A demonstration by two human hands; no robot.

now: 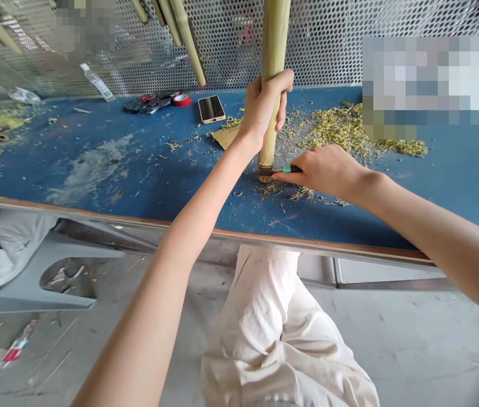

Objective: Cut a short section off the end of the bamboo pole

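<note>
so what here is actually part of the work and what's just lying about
Part of the work: left hand gripping a bamboo pole; right hand holding a small knife against the pole's lower end; bamboo shavings.

Lying about: smartphone; roll of red tape; plastic water bottle.

The left grip [262, 104] closes around an upright bamboo pole [270, 150] whose foot stands on the blue surface [95, 175], while the right grip [322, 172] presses a dark-handled knife [286, 169] against its base, among scattered yellow-green shavings [341, 130]
</note>
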